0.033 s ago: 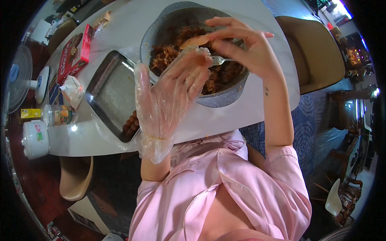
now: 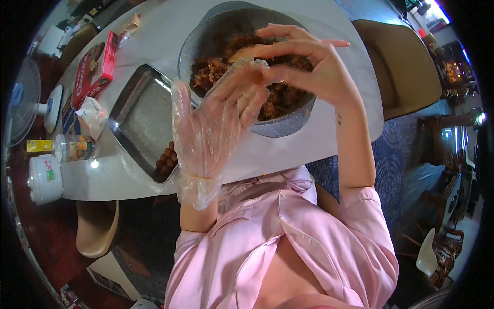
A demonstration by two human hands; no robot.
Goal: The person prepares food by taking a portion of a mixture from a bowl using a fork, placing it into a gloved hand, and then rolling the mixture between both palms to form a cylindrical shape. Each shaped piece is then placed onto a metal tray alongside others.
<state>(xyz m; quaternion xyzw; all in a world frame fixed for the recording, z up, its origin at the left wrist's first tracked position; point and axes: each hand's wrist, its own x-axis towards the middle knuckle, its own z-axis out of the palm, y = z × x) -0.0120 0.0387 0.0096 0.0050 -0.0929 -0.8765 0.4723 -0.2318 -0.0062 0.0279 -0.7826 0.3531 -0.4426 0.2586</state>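
My left hand (image 2: 213,116), in a clear plastic glove, is held palm up with its fingers stretched out. A small round brown lump (image 2: 257,77) lies on its fingers. Bare, with fingers spread, my right hand (image 2: 327,64) reaches in from the right, and its thumb tip is at the lump. Behind both hands stands a large grey speckled pot (image 2: 288,127) holding a brown shredded mixture (image 2: 210,73). A flat tan-orange thing (image 2: 241,53) shows above the gloved fingers; I cannot make out its kind. Left of the glove is a metal tray (image 2: 141,116) with several brown balls (image 2: 165,160) in one corner.
On the left of the white table (image 2: 278,154) are a red box (image 2: 95,69), a crumpled wrapper (image 2: 92,117), a clear jar (image 2: 74,148) and a white container (image 2: 45,178). A fan (image 2: 23,100) stands beyond. Brown chairs (image 2: 406,72) flank the table.
My right hand has shifted slightly left, bringing its thumb to the brown lump. The fork seen earlier beside the gloved fingers is now covered. My left hand has barely moved.
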